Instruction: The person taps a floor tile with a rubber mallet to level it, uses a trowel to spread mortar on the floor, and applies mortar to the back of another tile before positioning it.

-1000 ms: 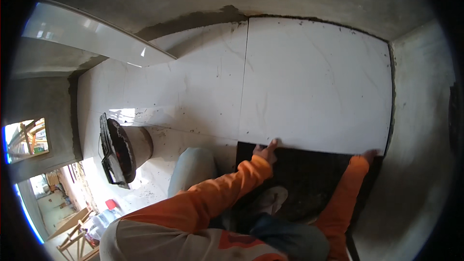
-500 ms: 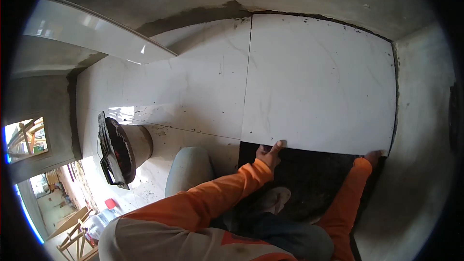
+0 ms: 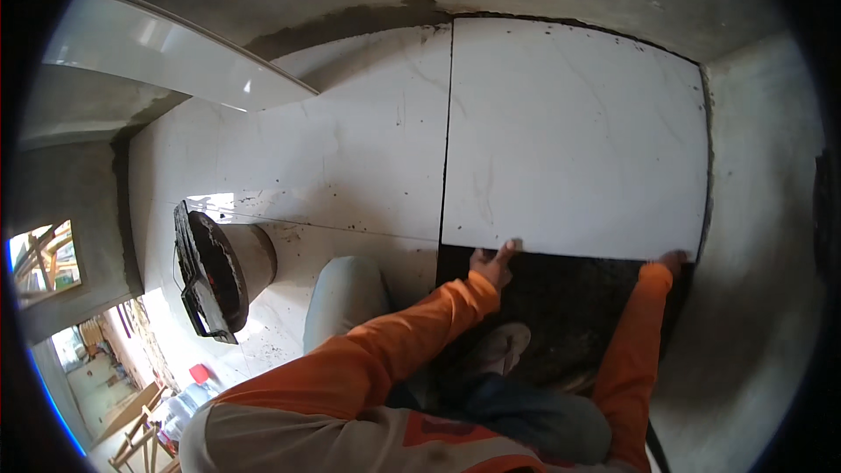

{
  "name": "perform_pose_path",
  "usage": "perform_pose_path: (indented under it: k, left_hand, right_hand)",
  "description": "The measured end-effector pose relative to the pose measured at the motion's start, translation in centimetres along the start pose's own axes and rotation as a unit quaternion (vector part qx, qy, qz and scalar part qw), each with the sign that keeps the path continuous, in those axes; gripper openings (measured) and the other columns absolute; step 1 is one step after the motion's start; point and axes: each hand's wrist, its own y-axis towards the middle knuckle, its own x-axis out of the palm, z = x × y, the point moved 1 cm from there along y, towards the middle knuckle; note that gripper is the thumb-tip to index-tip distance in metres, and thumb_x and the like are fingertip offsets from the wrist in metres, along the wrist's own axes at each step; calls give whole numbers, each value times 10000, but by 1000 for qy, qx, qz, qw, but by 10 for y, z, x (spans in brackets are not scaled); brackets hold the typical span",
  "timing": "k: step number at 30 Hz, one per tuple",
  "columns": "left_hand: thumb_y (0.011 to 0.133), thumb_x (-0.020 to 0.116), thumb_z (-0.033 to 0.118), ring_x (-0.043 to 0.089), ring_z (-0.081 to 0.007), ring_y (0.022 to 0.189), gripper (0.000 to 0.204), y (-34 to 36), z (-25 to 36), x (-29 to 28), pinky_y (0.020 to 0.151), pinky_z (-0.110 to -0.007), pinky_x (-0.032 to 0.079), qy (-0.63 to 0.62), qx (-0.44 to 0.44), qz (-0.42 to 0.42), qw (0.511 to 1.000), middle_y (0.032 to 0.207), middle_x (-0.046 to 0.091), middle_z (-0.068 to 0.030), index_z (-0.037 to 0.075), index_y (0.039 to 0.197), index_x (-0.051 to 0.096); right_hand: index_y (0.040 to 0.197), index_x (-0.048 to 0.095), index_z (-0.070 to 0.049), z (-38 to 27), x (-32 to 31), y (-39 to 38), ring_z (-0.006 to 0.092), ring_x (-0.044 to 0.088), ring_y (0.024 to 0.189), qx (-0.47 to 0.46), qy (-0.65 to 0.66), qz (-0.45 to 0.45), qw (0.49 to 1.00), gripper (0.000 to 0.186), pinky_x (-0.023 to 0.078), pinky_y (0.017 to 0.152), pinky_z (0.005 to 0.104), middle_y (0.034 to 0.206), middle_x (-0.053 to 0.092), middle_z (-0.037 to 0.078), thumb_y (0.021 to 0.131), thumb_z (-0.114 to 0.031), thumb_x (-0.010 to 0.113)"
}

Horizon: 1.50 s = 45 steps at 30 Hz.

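Note:
A large white, faintly veined tile [image 3: 574,131] lies at the right against the back and side walls, with scattered dark specks. My left hand [image 3: 495,261] grips its near edge left of centre, thumb pointing forward. My right hand [image 3: 668,264] grips the near right corner, its fingers partly hidden. Below the tile is a dark bed [image 3: 569,307], with my foot [image 3: 499,346] in it and my bent knees alongside. More white tiles [image 3: 350,140] adjoin on the left, separated by a dark seam.
A bucket [image 3: 250,263] with a dark trowel [image 3: 193,289] across its top stands left. A long glossy panel [image 3: 166,44] juts from upper left. A plastic bottle [image 3: 188,398] and wooden pieces [image 3: 136,460] lie lower left. Grey walls [image 3: 762,193] bound the right and back.
The tile and both hands appear slightly higher in the picture, along with the surrounding floor as the view shifts. Both hands remain on the tile's near edge.

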Motion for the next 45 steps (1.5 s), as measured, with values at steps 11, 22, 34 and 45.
perform_pose_path:
  k: [11, 22, 34, 45]
  left_hand:
    - [766, 693, 333, 487, -172, 396, 380, -10, 19, -6, 336, -334, 371, 125, -45, -48, 990, 721, 621, -93, 26, 938, 550]
    - [782, 593, 395, 405, -401, 1157, 521, -157, 176, -152, 955, -398, 350, 722, 460, -76, 511, 1230, 469, -173, 63, 1166, 475]
    - [794, 583, 342, 494, -437, 1052, 849, -273, 155, -302, 868, -424, 436, 728, 307, -82, 608, 1277, 377, -298, -42, 1375, 99]
    - [726, 683, 196, 624, -255, 692, 840, -245, 140, -186, 622, -301, 497, 652, 490, -293, 499, 877, 620, -141, -32, 1371, 195]
  right_hand:
    - [1005, 551, 22, -7, -31, -37, 222, 623, 782, 80, 112, -77, 987, 573, 494, 590, 339, 856, 638, 121, 880, -519, 409]
    - [1029, 580, -4, 228, -195, -158, 255, 589, 849, -195, 36, -367, 909, 500, 441, 783, 372, 864, 623, 127, 876, -464, 457]
    - [977, 568, 41, 185, -364, -322, 213, 564, 723, -392, 127, -385, 826, 434, 446, 666, 332, 775, 599, 100, 866, -373, 499]
    - [945, 517, -25, 251, -363, -182, 310, 563, 699, -338, -97, -99, 931, 306, 480, 683, 366, 816, 570, 172, 783, -272, 597]
